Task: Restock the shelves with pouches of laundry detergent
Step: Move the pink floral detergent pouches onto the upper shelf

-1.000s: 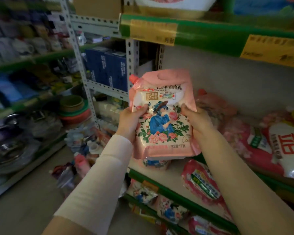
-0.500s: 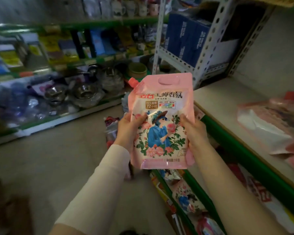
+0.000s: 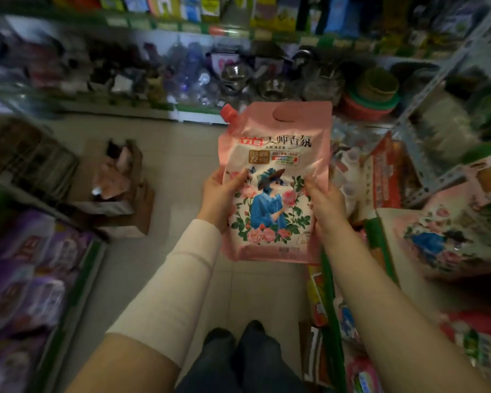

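A pink detergent pouch [image 3: 275, 165] with a red spout cap, a cut-out handle and a picture of a figure in blue among roses is held upright in front of me over the aisle floor. My left hand [image 3: 220, 198] grips its left edge, thumb across the front. My right hand [image 3: 325, 202] grips its right edge the same way. The green-edged shelf [image 3: 376, 239] to my right carries another pink pouch [image 3: 442, 236] of the same design, lying blurred on its side.
An open cardboard box [image 3: 119, 191] with pink pouches inside sits on the tiled floor to the left. Purple packs [image 3: 31, 273] fill the low left shelf. Pots and stacked basins [image 3: 372, 95] line the far shelf. More packets sit on the lower right shelves.
My view has swung left and down from the right-hand shelf toward the aisle floor. The pouch stays gripped in both hands the same way.
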`<state>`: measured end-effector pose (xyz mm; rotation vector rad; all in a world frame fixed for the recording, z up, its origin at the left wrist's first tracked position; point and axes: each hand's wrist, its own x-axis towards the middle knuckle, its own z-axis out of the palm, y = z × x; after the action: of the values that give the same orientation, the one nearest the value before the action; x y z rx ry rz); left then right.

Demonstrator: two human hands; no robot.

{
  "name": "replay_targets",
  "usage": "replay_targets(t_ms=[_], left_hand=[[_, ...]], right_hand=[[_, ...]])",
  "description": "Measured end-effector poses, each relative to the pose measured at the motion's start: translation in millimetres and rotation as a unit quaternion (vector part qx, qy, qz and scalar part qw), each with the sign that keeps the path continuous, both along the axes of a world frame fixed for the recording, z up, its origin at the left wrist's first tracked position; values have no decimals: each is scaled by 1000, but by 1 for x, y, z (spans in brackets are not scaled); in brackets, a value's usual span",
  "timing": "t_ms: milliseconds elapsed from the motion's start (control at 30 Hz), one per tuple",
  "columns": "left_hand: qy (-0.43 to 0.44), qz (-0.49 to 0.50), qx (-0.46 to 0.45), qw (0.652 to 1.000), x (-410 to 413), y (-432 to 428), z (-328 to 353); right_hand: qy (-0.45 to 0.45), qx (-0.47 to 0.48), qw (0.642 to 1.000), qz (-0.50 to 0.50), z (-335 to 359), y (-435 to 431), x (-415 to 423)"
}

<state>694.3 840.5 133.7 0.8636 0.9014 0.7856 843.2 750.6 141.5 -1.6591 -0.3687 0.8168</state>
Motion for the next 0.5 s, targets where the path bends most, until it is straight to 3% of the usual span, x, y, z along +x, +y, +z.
replay_targets(t_ms=[333, 500], left_hand=[[44, 162, -49, 985, -133, -18, -27], [49, 256, -76, 962, -178, -44, -39]], right_hand=[[57, -49, 984, 163, -28, 32, -115], [93, -71, 956, 269, -38, 41, -154]])
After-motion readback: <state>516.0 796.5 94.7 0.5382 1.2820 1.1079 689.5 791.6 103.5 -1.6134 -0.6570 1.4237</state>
